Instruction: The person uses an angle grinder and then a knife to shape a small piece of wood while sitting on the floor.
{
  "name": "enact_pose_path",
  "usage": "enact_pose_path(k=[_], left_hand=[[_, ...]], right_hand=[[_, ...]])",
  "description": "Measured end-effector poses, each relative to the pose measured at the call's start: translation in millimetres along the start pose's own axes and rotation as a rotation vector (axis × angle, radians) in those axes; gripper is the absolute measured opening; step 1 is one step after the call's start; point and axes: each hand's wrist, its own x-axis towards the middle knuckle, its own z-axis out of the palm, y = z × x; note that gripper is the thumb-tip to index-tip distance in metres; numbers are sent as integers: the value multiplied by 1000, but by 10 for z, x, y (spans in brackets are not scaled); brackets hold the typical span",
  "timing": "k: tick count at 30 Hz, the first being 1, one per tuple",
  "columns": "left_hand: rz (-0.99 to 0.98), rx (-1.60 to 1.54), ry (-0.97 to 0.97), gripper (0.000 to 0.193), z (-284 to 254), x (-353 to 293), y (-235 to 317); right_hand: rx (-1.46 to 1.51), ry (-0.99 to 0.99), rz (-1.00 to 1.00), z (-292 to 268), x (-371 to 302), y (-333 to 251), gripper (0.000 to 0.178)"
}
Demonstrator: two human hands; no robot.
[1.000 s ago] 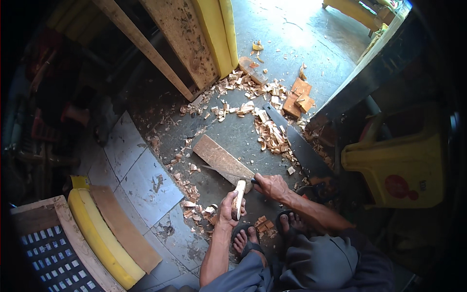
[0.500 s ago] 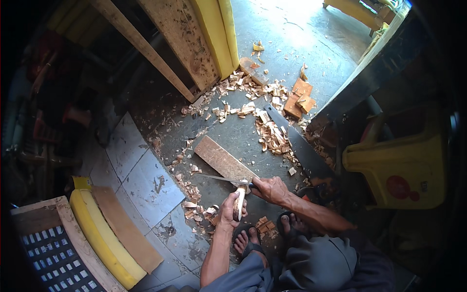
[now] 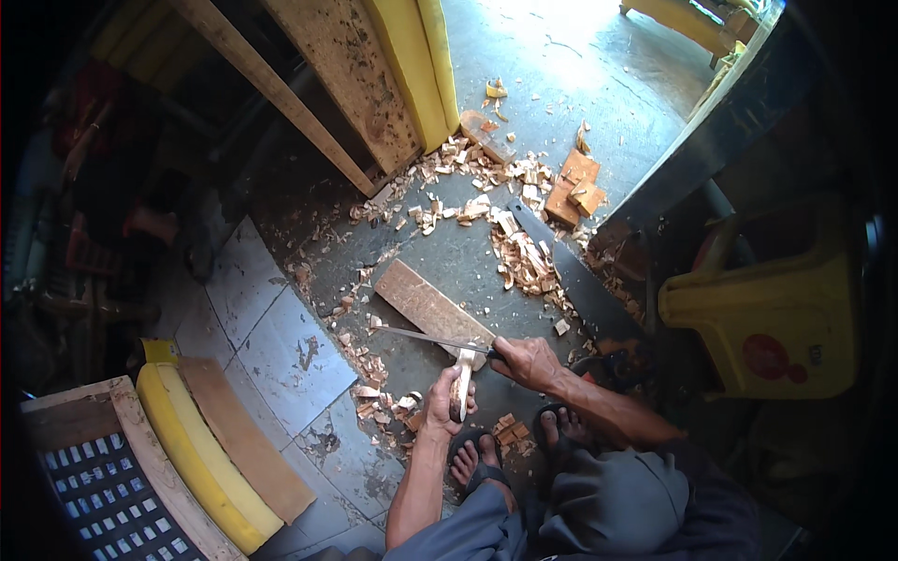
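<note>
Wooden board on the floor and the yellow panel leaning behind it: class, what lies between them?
In the head view, bare grey floor strewn with wood chips separates the wooden board from the yellow panel; nothing larger lies there.

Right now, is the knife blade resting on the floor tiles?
No, the right hand holds the knife over the wooden board, above the small stick.

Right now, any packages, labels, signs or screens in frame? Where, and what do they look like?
Round red sticker: on the side of the yellow plastic object at the right, beside the person's right hand; its print is too small to make out.
Small dark mark: just right of that sticker, too small to tell what it is.
No packages or screens in view.
</note>
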Motion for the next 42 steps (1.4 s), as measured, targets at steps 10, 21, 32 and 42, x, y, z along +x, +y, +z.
enact_pose_path(k=[10, 21, 32, 42], left_hand=[[21, -309, -129, 40, 108, -29, -63], [27, -307, -110, 38, 111, -13, -74], [56, -291, -79, 40, 188, -37, -81], [39, -440, -165, 50, 204, -16, -78]], right_hand=[[7, -15, 94, 176, -16, -53, 30], [18, 27, 51, 157, 20, -202, 32], [46, 79, 122, 158, -16, -87, 30], [23, 37, 150, 287, -45, -67, 29]])
